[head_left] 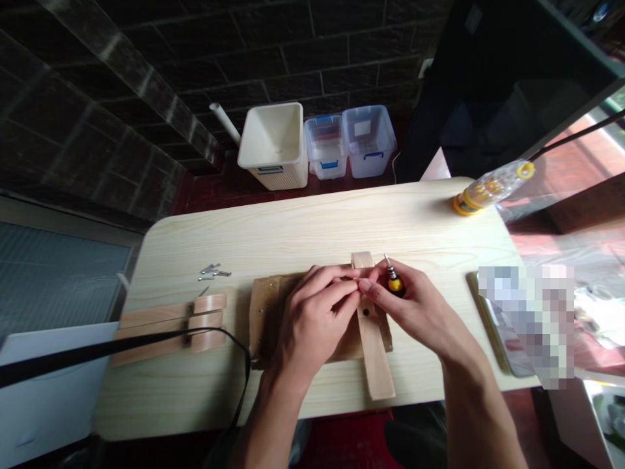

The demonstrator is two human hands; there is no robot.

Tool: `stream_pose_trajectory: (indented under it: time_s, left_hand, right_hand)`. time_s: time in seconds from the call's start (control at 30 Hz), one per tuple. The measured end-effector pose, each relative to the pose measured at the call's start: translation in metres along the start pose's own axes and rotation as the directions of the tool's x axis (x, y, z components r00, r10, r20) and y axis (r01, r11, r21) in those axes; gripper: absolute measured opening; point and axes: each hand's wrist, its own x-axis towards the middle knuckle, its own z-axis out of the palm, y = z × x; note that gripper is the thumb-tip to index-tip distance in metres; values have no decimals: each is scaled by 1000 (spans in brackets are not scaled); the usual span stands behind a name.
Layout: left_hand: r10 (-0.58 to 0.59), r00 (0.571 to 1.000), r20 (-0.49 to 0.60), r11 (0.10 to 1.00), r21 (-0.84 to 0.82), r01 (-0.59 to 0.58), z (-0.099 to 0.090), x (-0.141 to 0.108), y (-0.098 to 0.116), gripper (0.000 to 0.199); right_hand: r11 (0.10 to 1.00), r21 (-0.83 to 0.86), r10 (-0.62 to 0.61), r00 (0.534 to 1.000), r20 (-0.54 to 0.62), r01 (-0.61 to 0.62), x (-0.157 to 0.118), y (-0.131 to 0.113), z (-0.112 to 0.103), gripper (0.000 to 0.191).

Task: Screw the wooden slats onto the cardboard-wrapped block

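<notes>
My right hand (pixel 415 299) is closed around a small screwdriver (pixel 396 284) with a yellow and black handle, its metal tip pointing away from me. Thumb and fingertips of that hand meet those of my left hand (pixel 319 309) above a wooden strip (pixel 377 368). The left fingers are pinched together; whatever is between them is hidden. A dark round hole shows in the strip, and a short wooden block (pixel 362 259) sits at its far end. Underneath lies a piece of brown cardboard (pixel 266 319).
Several loose screws (pixel 209 268) lie left, beyond two wooden pieces (pixel 161 312) with rounded blocks. A black strap (pixel 122 341) crosses them. A clear container with a yellow base (pixel 491 189) stands far right; a phone-like slab (pixel 508 345) lies nearer. Plastic bins (pixel 273 166) stand behind the table (pixel 293 221).
</notes>
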Motion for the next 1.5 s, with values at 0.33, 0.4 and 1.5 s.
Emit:
stream_pose_trajectory:
  time_s: [0.33, 0.4, 1.5]
  left_hand:
    - [11, 1000, -17, 1000, 1, -11, 1, -1, -1, 16]
    - [8, 1000, -13, 1000, 1, -8, 2, -2, -2, 16]
    - [19, 1000, 0, 1000, 3, -19, 3, 3, -1, 16]
  right_hand:
    - [1000, -8, 22, 1000, 5, -22, 2, 2, 0, 29]
    - [1000, -5, 17, 1000, 9, -17, 2, 3, 0, 29]
    - [998, 38, -44, 996, 73, 41, 4, 4, -5, 32]
